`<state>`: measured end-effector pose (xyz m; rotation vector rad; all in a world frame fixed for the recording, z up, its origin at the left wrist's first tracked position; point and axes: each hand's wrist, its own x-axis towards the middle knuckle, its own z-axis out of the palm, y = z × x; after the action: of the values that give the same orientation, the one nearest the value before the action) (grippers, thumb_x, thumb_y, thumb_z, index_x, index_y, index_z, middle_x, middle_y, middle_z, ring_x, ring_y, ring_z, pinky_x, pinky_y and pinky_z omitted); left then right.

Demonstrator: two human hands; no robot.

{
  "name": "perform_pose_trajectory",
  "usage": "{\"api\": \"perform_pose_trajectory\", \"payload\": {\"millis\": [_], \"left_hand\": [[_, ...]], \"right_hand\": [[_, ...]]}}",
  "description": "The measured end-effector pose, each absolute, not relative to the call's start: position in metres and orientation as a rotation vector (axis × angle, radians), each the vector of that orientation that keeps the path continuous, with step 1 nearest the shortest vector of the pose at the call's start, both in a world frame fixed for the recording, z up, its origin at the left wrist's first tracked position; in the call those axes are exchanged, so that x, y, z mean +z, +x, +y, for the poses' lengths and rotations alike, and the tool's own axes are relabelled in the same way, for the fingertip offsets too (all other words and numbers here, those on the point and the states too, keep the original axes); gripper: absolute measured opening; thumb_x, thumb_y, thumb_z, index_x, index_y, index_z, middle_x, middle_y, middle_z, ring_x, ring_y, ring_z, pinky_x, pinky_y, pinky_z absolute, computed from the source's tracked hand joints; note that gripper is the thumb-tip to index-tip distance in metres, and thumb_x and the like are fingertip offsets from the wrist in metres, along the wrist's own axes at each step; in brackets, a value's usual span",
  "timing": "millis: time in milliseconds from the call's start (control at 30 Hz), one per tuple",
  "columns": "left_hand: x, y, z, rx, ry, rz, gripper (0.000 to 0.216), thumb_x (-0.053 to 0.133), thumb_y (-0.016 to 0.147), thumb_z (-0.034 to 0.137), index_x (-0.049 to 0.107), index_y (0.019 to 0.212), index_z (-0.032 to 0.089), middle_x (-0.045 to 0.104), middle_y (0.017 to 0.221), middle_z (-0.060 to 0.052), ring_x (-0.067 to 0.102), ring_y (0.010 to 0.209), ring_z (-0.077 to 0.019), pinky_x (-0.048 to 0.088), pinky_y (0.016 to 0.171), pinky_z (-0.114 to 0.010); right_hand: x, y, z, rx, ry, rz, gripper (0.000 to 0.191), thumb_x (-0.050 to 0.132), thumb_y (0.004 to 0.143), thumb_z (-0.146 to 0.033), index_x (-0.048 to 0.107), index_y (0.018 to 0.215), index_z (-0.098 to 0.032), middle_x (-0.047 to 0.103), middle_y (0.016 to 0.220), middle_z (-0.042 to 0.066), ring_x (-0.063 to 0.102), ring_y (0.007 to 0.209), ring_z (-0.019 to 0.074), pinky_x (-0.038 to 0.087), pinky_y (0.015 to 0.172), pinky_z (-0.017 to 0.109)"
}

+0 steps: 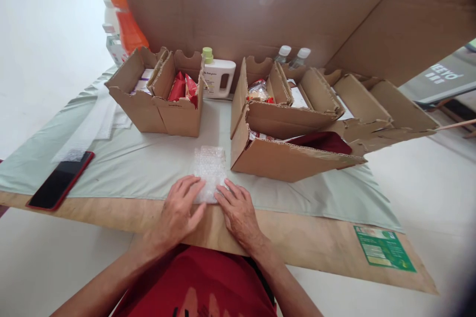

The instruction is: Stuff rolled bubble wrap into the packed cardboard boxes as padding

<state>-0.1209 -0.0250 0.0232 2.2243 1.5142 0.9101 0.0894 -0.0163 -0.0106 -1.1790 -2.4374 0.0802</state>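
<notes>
A red phone [59, 181] lies at the far left on the green sheet [148, 163]. Next come two small open boxes [158, 94], with an orange bottle [128, 27] behind them. In the middle, a piece of bubble wrap [210, 171] lies flat near the table edge. The left hand [180, 210] and right hand [238, 210] rest flat on its near end, fingers spread a little, not pinching. A big open box [282, 153] sits just beside it on the right.

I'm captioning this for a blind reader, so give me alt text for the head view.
Both hands, left hand and right hand, press flat on a bubble wrap piece on a pale green sheet. Open cardboard boxes stand behind; a red phone lies left.
</notes>
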Motion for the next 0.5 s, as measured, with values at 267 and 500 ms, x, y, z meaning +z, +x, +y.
{"api": "perform_pose_trajectory", "payload": {"millis": [267, 500], "left_hand": [[0.007, -0.125, -0.036, 0.741, 2.221, 1.358, 0.034, 0.049, 0.092, 0.01, 0.07, 0.116, 0.021, 0.078, 0.1, -0.008, 0.071, 0.092, -0.0234, 0.056, 0.089, -0.042], [0.01, -0.126, -0.013, 0.648, 1.935, 1.559, 0.038, 0.052, 0.09, 0.019, 0.07, 0.123, 0.02, 0.069, 0.067, 0.003, 0.064, 0.059, -0.0172, 0.053, 0.064, -0.029]], "right_hand": [[0.022, 0.101, -0.023, 0.59, -1.161, -2.336, 0.029, 0.047, 0.102, -0.015, 0.07, 0.118, -0.024, 0.077, 0.112, 0.005, 0.07, 0.102, 0.02, 0.053, 0.09, 0.037], [0.018, 0.098, -0.041, 0.053, -1.181, -2.181, 0.034, 0.055, 0.097, -0.01, 0.063, 0.127, -0.022, 0.072, 0.126, 0.011, 0.063, 0.12, 0.0261, 0.047, 0.098, 0.043]]}}
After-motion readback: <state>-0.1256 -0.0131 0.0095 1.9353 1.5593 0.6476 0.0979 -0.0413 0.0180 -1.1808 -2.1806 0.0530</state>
